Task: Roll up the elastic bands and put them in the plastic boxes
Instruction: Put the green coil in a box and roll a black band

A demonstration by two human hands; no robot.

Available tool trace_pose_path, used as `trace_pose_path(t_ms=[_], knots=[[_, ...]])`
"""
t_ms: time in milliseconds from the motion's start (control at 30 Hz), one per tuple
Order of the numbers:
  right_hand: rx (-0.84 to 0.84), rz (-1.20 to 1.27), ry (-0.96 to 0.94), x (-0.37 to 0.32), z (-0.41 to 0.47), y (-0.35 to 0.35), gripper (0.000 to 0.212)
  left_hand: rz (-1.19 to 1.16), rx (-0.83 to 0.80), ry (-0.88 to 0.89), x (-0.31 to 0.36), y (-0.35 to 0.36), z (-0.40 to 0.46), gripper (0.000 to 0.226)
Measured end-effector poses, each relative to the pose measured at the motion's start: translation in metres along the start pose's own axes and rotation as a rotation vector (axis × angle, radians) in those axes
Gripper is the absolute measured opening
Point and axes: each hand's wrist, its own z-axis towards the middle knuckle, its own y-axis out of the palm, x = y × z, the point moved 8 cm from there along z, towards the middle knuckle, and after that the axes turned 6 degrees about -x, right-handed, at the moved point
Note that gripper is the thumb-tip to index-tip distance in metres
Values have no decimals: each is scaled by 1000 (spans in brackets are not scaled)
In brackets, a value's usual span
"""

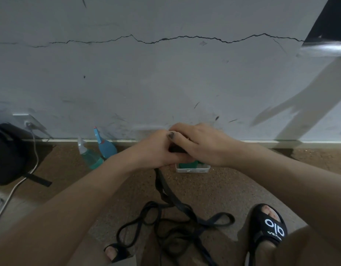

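A long black elastic band [166, 194] hangs from between my hands down to the floor, where its loose part lies in tangled loops [177, 225] between my feet. My left hand [152, 150] and my right hand [202, 144] are pressed together above the floor, both closed on the rolled black end of the band, which shows as a dark patch between them. Just below my right hand stands a small clear plastic box [192, 167] with a white rim and something green inside; my hands hide most of it.
Two blue spray bottles [100, 150] lean by the cracked white wall. A black bag [8, 154] and a white cable [18, 181] sit at the left. My feet in black sandals [269, 227] flank the band's loops on the brown speckled floor.
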Motion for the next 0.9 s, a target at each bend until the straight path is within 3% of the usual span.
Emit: trace_pose_path(t_ms=[100, 200, 300, 433, 767, 833, 900], knots=[[50, 87, 66, 8, 4, -5, 28, -36, 14, -2, -2, -4, -2, 15], [119, 358, 104, 22, 5, -17, 14, -82, 17, -9, -9, -9, -6, 17], [179, 597, 155, 40, 1, -29, 10, 38, -57, -59, -23, -4, -12, 29], [210, 865, 168, 55, -4, -39, 13, 81, -95, -112, -33, 2, -15, 21], [223, 1032, 161, 60, -8, -42, 16, 15, -139, -47, -26, 0, -22, 32], [217, 1047, 155, 58, -9, -41, 15, 44, -140, -40, -28, 1, -20, 29], [215, 1059, 151, 57, -10, -42, 15, 192, -24, -19, -28, -8, -17, 13]])
